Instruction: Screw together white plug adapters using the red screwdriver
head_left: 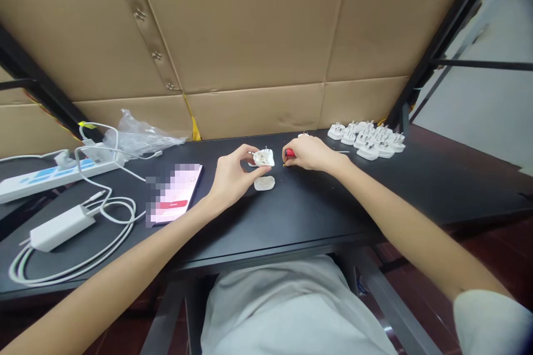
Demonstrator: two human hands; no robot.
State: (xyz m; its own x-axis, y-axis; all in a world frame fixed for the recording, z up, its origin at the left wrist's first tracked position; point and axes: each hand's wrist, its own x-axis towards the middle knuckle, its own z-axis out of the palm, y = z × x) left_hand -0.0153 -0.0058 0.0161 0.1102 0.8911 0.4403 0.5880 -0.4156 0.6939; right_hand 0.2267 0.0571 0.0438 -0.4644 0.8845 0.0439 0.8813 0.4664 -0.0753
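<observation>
Left hand (235,174) is pinching a white plug casing (264,158), pins upward; right hand (306,154) is closing on a small red-handled tool (290,153), its tip mostly hidden by fingers. A white plug cover (264,183) is lying at 6 o'clock from the casing; white plugs (366,138) are clustering at 2 o'clock on the desk (316,205).

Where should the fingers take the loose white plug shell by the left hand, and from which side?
The white plug shell lies flat on the black desk, so probably pinch its narrow rounded edges from above, coming from the right, clear of the left hand.
</observation>
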